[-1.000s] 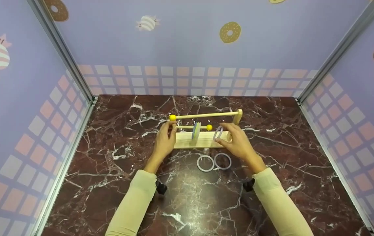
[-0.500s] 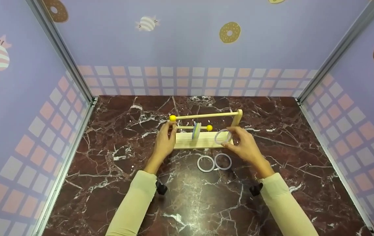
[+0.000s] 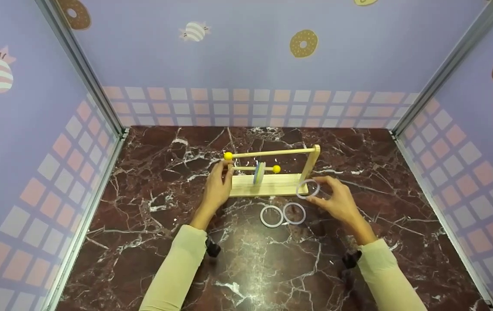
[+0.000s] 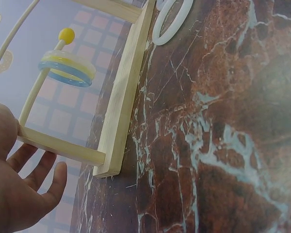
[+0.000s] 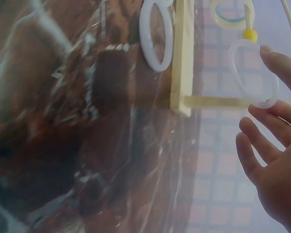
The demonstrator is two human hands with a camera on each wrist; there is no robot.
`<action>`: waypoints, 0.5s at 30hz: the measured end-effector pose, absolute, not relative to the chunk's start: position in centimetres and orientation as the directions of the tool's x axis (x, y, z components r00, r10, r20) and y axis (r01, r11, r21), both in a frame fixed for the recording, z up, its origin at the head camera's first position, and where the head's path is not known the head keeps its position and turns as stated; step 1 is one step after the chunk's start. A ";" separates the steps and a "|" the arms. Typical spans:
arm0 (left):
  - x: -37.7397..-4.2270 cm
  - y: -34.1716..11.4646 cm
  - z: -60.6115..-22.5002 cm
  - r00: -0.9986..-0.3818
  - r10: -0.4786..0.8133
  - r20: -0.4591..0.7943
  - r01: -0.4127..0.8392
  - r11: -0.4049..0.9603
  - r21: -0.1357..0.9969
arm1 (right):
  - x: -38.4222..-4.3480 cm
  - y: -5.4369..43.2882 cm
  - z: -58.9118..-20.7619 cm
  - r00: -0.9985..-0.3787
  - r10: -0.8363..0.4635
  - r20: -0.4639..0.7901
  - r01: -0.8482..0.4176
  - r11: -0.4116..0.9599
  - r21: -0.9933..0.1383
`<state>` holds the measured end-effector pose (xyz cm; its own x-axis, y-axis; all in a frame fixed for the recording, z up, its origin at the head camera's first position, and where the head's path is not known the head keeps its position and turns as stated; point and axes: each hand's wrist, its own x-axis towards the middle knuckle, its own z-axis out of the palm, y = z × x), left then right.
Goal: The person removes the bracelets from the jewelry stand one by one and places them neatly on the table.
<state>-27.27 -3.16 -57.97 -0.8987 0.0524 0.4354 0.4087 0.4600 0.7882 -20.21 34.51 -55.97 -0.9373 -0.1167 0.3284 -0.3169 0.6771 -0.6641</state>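
Person's right hand (image 3: 339, 201) pinches a translucent ring (image 5: 266, 103); left hand (image 3: 218, 183) holds a wooden stand (image 3: 244, 188) by its short post (image 4: 65, 147).

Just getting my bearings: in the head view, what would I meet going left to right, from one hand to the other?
Left hand, stack of rings on the lower rod, left loose ring, right loose ring, pinched ring, right hand.

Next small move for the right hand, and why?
Probably lower the held ring to the table beside the two loose rings: the right hand has carried it away from the yellow ball on the lower rod, and those rings already lie there.
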 end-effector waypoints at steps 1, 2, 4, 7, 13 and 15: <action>-27.3 -3.2 -58.0 -0.898 0.052 0.437 0.410 0.459 0.788 | -20.1 34.8 -56.2 -0.943 -0.105 0.315 -0.302 0.665 -0.683; -27.3 -3.2 -58.0 -0.900 0.052 0.432 0.406 0.462 0.789 | -19.9 35.2 -56.4 -0.950 -0.088 0.298 -0.281 0.656 -0.701; -27.3 -3.2 -58.0 -0.902 0.054 0.429 0.403 0.465 0.788 | -19.7 36.1 -57.0 -0.963 -0.060 0.262 -0.240 0.635 -0.734; -27.3 -3.2 -58.0 -0.902 0.057 0.429 0.403 0.467 0.787 | -19.4 37.2 -57.8 -0.977 -0.037 0.208 -0.188 0.600 -0.777; -27.3 -3.3 -58.0 -0.900 0.064 0.432 0.408 0.472 0.781 | -19.1 38.5 -59.3 -0.986 -0.036 0.162 -0.153 0.562 -0.813; -27.3 -3.3 -58.0 -0.905 0.068 0.419 0.399 0.475 0.784 | -18.9 38.8 -59.7 -0.989 -0.032 0.147 -0.140 0.557 -0.818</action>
